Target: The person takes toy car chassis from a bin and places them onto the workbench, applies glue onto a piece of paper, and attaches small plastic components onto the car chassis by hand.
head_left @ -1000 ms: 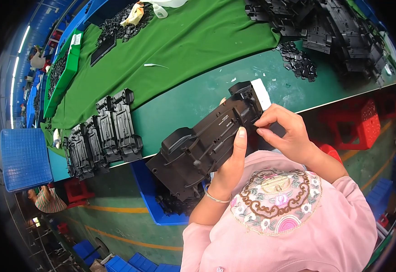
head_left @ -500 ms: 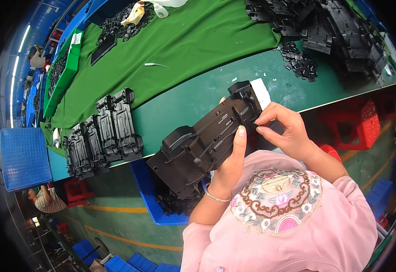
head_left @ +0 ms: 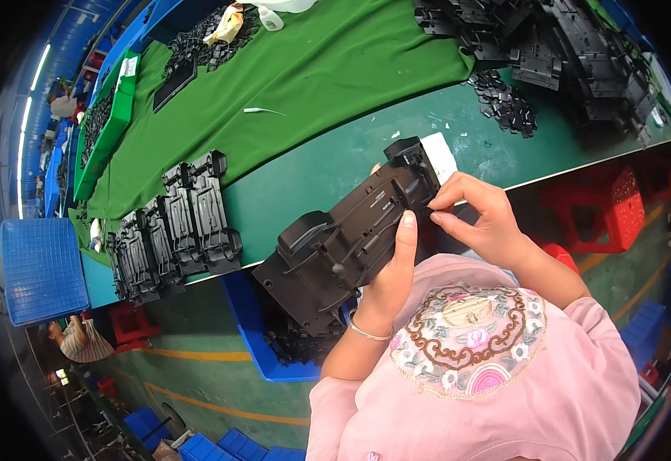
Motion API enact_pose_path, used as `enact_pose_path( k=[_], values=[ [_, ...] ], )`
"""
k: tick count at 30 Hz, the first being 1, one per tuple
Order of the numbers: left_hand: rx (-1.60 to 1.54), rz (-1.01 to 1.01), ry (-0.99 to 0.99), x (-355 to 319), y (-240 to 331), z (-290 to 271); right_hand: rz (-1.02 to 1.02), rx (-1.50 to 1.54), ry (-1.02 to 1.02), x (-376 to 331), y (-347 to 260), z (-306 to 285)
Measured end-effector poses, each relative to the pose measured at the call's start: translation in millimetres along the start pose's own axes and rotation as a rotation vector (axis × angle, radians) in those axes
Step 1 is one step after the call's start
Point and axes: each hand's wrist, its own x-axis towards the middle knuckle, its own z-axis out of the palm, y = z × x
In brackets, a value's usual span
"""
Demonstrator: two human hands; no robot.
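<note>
A long black plastic part shaped like a toy car chassis [head_left: 351, 223], with wheel-arch bulges, is held tilted above the near table edge. My left hand [head_left: 394, 273] grips it from below, the thumb lying along its face. At its right end, my right hand [head_left: 483, 217] pinches thumb and forefinger together against the edge. Whatever sits between those fingertips is too small or hidden to make out. Beyond that end lies a white piece of paper [head_left: 438, 156]. Several similar black chassis parts [head_left: 197, 207] stand in a row on the table to the left.
Black parts are piled high [head_left: 574, 61] at the far right, beside a heap of small black pieces [head_left: 502, 104]. A green cloth [head_left: 328, 65] covers the back of the table. Below the near edge is a blue bin [head_left: 262, 349]. Red stools [head_left: 601, 211] stand right.
The chassis and both hands have shifted very slightly. The grip and the right hand's pinch look the same.
</note>
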Motion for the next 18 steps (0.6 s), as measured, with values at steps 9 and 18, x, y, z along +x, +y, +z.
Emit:
enact_pose_path(
  k=[9,18],
  values=[
    [-0.003,0.006,0.018,-0.6,-1.1,2.5,-0.04,-0.053,-0.064,2.1,-0.7,-3.8],
    [0.007,0.041,0.023,-2.8,-7.8,1.0,-0.017,-0.09,-0.141,2.6,-1.3,-5.7]
  ],
)
